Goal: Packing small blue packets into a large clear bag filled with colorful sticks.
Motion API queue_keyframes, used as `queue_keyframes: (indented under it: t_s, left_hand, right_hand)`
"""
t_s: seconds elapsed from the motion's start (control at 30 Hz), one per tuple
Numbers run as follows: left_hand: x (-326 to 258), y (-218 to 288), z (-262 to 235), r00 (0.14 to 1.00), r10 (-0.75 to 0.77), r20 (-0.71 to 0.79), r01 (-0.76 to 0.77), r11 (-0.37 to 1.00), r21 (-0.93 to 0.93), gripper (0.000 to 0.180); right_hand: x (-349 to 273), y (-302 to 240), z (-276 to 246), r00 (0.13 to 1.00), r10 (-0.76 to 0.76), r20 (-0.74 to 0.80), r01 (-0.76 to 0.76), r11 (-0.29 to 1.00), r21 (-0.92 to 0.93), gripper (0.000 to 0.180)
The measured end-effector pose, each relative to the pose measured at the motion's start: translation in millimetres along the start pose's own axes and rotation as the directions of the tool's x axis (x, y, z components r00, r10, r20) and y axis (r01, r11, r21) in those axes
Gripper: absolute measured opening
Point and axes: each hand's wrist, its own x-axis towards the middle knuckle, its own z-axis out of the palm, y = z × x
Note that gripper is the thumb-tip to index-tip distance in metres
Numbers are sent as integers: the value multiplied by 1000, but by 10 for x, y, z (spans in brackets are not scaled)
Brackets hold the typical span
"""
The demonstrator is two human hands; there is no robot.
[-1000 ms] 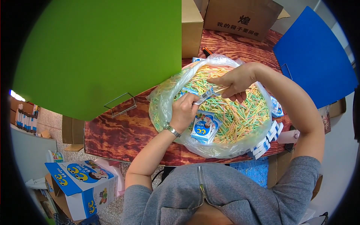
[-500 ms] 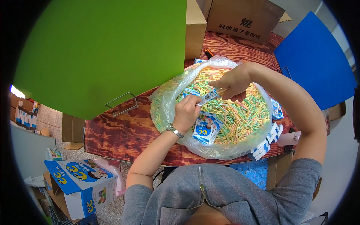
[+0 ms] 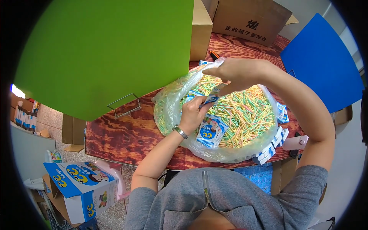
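Observation:
A big clear plastic bag [image 3: 170, 111] full of thin yellow, green and orange sticks [image 3: 245, 115] lies open on the red-brown wooden table [image 3: 115, 134]. My left hand [image 3: 193, 115] is inside the bag and holds a small blue-and-white packet [image 3: 209, 100] by its top. A second blue-and-white packet [image 3: 211, 132] rests on the sticks just beside that wrist. My right hand [image 3: 234, 73] hovers above the far side of the bag, fingers curled toward the held packet; whether it pinches sticks is hidden.
Several blue-and-white packets [image 3: 270, 149] lie at the table's right front edge, with a pink-white object [image 3: 294, 142] next to them. Cardboard boxes [image 3: 251, 19] stand at the back. A wire stand [image 3: 124, 105] sits left of the bag. A blue-and-white carton [image 3: 82, 188] stands on the floor.
My right hand has risen from the sticks to above the bag's far edge. My left hand stayed in the bag with the packet.

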Motion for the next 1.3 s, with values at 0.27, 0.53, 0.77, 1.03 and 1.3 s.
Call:
queue_keyframes:
  t_s: [0.27, 0.53, 0.77, 1.03, 1.3]
  left_hand:
    - [-28, -180, 38, 991, -133, 32, 135, 931, -340, 17]
    - [-262, -37, -544, 995, -8, -100, 25, 986, 168, 24]
    - [-636, -308, -452, 949, 33, 312, -133, 944, 304, 20]
    - [-604, -233, -347, 964, 23, 265, -112, 938, 328, 18]
    - [-726, -124, -298, 920, 110, 376, -243, 914, 325, 27]
  right_hand:
    - [-36, 103, 494, 754, -144, -641, 289, 949, 127, 37]
    - [442, -153, 1366, 719, 134, -682, 291, 833, 471, 9]
    - [443, -287, 1639, 807, 186, -561, 22, 939, 343, 32]
    - [224, -290, 1929, 819, -92, -566, 176, 980, 95, 23]
    - [-206, 38, 1813, 745, 187, -640, -149, 982, 114, 23]
